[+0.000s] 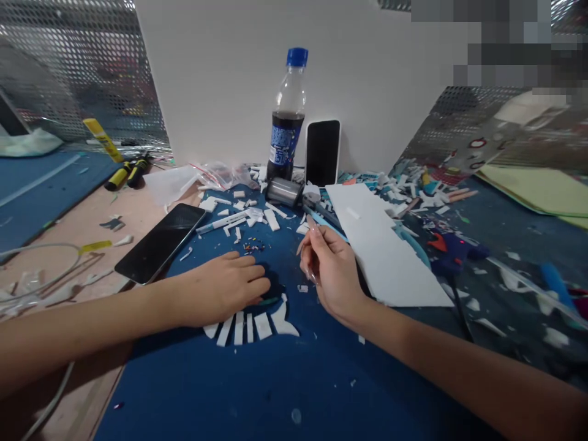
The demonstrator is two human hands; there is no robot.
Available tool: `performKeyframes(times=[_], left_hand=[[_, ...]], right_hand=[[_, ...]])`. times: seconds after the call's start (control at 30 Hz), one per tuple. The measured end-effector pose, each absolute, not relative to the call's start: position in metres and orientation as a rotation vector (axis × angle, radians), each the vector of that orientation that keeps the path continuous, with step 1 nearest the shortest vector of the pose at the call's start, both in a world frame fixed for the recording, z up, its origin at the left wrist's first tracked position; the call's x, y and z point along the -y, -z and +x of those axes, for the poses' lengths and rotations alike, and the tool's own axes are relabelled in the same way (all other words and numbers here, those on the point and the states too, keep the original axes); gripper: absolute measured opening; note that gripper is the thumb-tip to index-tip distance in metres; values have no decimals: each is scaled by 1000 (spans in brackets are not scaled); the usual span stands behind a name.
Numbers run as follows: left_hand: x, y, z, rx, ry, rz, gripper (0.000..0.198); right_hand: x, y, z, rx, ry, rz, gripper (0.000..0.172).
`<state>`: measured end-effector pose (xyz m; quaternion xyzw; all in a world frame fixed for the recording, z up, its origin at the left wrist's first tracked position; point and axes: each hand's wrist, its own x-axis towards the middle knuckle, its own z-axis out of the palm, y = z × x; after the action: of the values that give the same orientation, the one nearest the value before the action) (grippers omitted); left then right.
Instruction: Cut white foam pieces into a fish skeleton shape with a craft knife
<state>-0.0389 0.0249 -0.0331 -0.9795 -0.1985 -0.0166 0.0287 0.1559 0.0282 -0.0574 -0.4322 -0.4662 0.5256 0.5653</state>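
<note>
My left hand (236, 278) rests on the blue mat (257, 392) with its fingers curled under. Part of a dark green edge (269, 301) shows beneath the fingertips; what it belongs to is hidden. Directly below that hand lies a row of white cut strips (250, 327), with a tail-shaped white piece (283, 320) at its right end, together like a fish. My right hand (331, 266) is raised slightly, its thumb and fingers pinched together. Whatever is between them, if anything, is too small to name. Tiny coloured bits (253, 246) lie between both hands.
A black phone (160, 243) lies left, another phone (322, 153) stands upright behind. A cola bottle (287, 122) stands beside it. A white board (386, 251) lies right of my right hand, near a glue gun (454, 250). White scraps (272, 219) cover the back.
</note>
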Motion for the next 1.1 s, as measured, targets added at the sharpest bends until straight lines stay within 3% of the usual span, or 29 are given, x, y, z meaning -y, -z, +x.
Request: performKeyframes(times=[0.17,0.47,0.53,0.67,0.77,0.9,1.1], left_hand=[[-19,27,-35,416,-29,-2922,11],[-26,16,-38,488,49,-3017,15],[-34,10,-39,788,221,-3203,16],[-45,16,-28,1619,992,-3610,27],[-49,31,-17,1955,1414,-3759,27],[-52,43,-14,2192,1526,-3745,27],[-52,46,-18,1971,1471,-3866,31]], right_hand=[[-26,55,157,1113,-1259,-1020,34],[-23,54,155,1137,-1232,-1038,36],[-21,52,155,1149,-1210,-1037,36],[-13,49,157,1266,-1130,-1009,33],[-6,47,158,1352,-1117,-985,34],[-4,46,159,1393,-1200,-974,34],[-7,46,160,1448,-1254,-1007,34]])
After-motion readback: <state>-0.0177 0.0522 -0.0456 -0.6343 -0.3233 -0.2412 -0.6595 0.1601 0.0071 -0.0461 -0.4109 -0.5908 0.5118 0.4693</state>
